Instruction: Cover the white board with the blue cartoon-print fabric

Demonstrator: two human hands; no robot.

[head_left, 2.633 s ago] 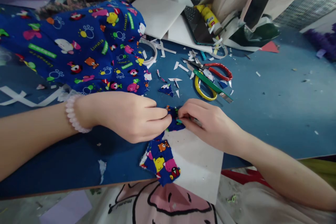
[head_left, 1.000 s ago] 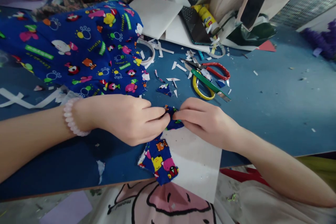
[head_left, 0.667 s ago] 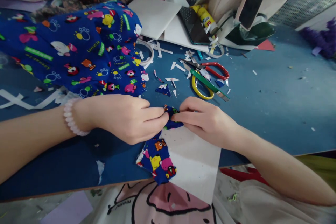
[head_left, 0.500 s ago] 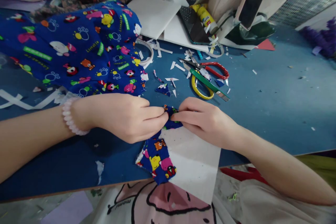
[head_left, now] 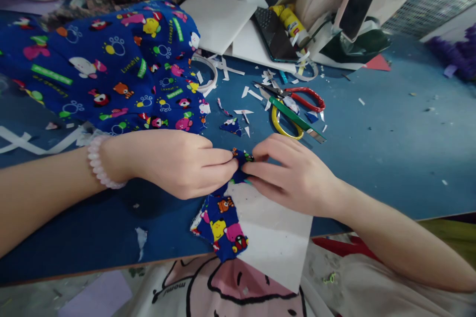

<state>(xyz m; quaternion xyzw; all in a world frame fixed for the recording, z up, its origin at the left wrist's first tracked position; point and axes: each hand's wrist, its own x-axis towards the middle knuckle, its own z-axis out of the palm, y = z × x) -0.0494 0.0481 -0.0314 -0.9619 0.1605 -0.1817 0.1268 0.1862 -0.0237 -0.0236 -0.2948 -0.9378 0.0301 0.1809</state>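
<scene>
Between my hands is a blue fabric piece [head_left: 225, 228] printed with cartoon animals, lying along the edge of a white board [head_left: 275, 228]. My left hand [head_left: 186, 163] has its fingers pressed together on the upper part of the fabric. From the other side, my right hand [head_left: 293, 173] pinches the same fabric near the board's upper edge. The fingertips hide part of the cloth there. The lower flap of fabric hangs past the board's left side, close to the table edge.
A large blue printed cloth [head_left: 122, 74] covers the left back. Red-handled scissors [head_left: 305, 99], a green utility knife [head_left: 293, 116] and a tape roll [head_left: 206, 74] lie beyond my hands among paper scraps. Further back are a phone [head_left: 275, 37], a yellow glue bottle [head_left: 292, 22] and white boards [head_left: 219, 15].
My right hand's fingers have shifted slightly and spread a little on the fabric. My left hand, the board and the cloth have barely moved.
</scene>
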